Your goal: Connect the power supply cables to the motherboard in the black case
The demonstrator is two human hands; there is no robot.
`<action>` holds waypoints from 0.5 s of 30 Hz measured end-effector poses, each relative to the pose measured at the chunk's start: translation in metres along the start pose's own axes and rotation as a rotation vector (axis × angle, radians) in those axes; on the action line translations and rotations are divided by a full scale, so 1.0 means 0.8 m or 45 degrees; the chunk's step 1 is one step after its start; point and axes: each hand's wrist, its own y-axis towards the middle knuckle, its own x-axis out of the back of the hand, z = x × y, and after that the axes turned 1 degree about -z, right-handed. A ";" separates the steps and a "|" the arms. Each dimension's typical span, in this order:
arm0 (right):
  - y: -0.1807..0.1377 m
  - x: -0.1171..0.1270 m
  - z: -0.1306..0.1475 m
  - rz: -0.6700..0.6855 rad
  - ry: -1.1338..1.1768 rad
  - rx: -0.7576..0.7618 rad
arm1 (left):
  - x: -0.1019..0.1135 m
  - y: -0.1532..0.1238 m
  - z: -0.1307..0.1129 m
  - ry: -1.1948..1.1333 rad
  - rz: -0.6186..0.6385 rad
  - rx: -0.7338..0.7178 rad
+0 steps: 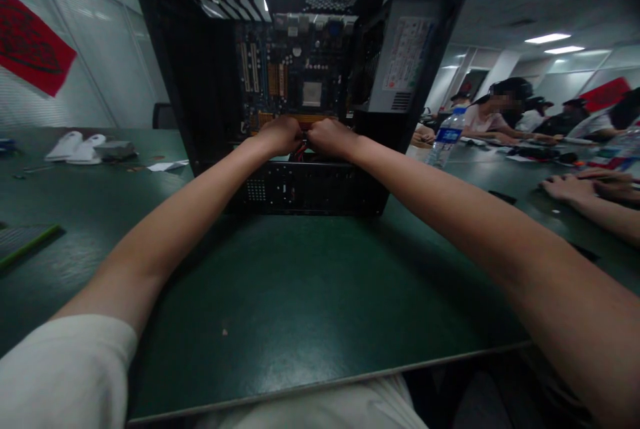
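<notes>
A black computer case (310,194) stands open towards me on the green table. Inside it are a motherboard (295,76) with a bare square processor or socket area, and a grey power supply (407,49) at the upper right. My left hand (280,134) and my right hand (333,137) reach in over the case's lower panel, side by side at the motherboard's lower edge. Both are closed with the knuckles towards me. Red and dark cables (301,149) show just between and below them. The fingertips, and whatever they grip, are hidden.
A water bottle (447,137) stands right of the case. White objects (83,148) and a small grey box (116,150) lie at the left, near a green-edged item (30,242). Another person's hands (575,188) rest on the table at the right; several people sit beyond.
</notes>
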 end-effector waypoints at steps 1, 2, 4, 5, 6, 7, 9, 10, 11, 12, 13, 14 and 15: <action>0.000 0.001 0.000 0.006 0.004 0.003 | 0.000 0.000 -0.001 0.009 0.001 -0.003; -0.001 0.001 0.001 0.011 0.008 0.006 | 0.001 -0.001 -0.001 0.019 0.000 -0.006; -0.002 0.003 0.001 0.003 0.022 0.012 | 0.002 -0.001 -0.001 0.033 -0.005 -0.005; -0.003 0.003 0.001 -0.009 0.029 0.011 | 0.002 -0.002 -0.001 0.035 -0.008 -0.004; -0.004 0.004 0.001 -0.020 0.034 0.005 | 0.003 -0.002 -0.001 0.035 -0.011 -0.003; -0.004 0.005 0.002 -0.032 0.034 -0.006 | 0.003 -0.002 -0.001 0.037 -0.015 -0.003; -0.005 0.006 0.002 -0.045 0.016 -0.018 | 0.003 -0.003 0.000 0.048 -0.023 -0.014; -0.005 0.007 0.003 -0.044 0.003 -0.016 | 0.003 -0.003 0.001 0.055 -0.022 -0.022; -0.006 0.008 0.003 -0.036 -0.007 -0.008 | 0.003 -0.003 0.001 0.059 -0.019 -0.027; -0.006 0.010 0.003 -0.027 -0.011 0.001 | 0.003 -0.003 0.002 0.059 -0.013 -0.030; -0.007 0.011 0.003 -0.012 -0.006 0.010 | 0.003 -0.004 0.002 0.053 -0.008 -0.030; -0.008 0.012 0.003 0.013 0.016 0.024 | 0.003 -0.004 0.002 0.046 -0.006 -0.028; -0.009 0.014 0.003 0.041 0.049 0.040 | 0.003 -0.004 0.002 0.042 -0.006 -0.024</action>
